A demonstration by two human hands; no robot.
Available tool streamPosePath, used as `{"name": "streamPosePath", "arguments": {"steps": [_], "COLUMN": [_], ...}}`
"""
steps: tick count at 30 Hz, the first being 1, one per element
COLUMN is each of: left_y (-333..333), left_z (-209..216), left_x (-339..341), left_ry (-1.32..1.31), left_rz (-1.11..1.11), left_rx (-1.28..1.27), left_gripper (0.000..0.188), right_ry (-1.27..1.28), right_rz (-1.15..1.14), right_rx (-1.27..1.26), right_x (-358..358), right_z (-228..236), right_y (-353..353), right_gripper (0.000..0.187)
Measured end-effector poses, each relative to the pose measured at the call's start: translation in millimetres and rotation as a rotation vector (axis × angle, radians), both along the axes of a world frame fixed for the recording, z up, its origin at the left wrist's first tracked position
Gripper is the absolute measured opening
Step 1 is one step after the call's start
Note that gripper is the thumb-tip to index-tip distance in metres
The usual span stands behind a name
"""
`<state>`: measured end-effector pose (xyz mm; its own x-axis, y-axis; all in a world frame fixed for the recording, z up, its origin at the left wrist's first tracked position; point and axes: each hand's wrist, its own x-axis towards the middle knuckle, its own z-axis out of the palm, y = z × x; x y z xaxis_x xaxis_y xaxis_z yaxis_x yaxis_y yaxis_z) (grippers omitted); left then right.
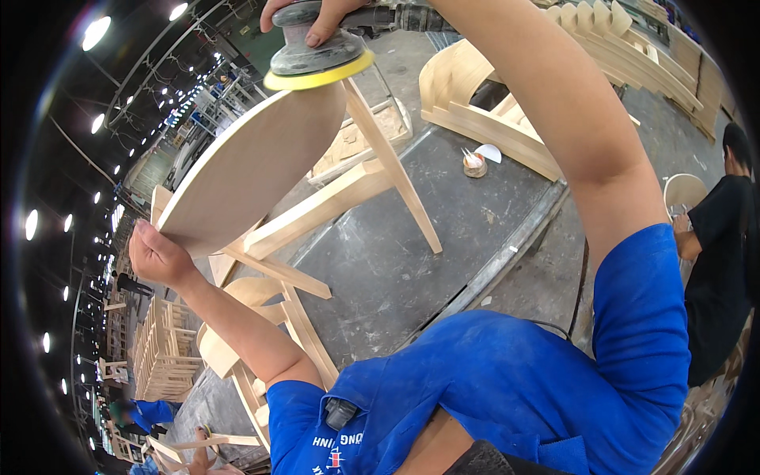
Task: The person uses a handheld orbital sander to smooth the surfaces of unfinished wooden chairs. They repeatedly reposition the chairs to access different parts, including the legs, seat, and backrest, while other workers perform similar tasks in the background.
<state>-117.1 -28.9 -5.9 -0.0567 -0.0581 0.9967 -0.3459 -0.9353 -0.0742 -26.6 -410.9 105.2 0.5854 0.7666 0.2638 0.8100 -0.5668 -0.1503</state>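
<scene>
A pale wooden chair frame [380, 146] stands tilted on the dark worktable [364, 277], its slanted legs on the tabletop. Its broad curved panel [253, 166] faces up toward me. At the panel's near left end, my left hand [161, 255] is closed round the edge. My right hand [328, 16] grips a round orbital sander [321, 51] from above, with some fingers cut off by the frame's top. The sander's yellow pad rim meets the panel's far upper end. A dark hose runs from the sander to the right, behind my forearm.
More curved wooden frames lie at the table's right [491, 119] and near left [261, 324]. A small pot [474, 165] with white-tipped sticks sits beside a white disc. At the right, a person in dark clothes [716, 261] handles a round piece. Stacked frames [165, 348] stand left.
</scene>
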Motion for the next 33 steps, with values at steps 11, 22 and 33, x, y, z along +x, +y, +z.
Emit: {"name": "streamPosePath", "arguments": {"steps": [11,22,33], "left_y": [4,4,18], "left_z": [1,5,7], "left_x": [4,12,29], "left_ry": [0.061,0.090,0.007], "left_rz": [0.027,0.078,0.040], "left_rx": [-0.021,-0.001,0.038], "left_gripper": [0.040,0.042,0.041], "right_ry": [-0.138,0.010,-0.496], "right_rz": [0.442,0.381,0.362], "right_rx": [0.270,0.356,0.033], "right_x": [-51,-18,-27], "right_z": [-1,-8,32], "right_y": [30,32,123], "right_gripper": [0.070,0.068,0.067]}}
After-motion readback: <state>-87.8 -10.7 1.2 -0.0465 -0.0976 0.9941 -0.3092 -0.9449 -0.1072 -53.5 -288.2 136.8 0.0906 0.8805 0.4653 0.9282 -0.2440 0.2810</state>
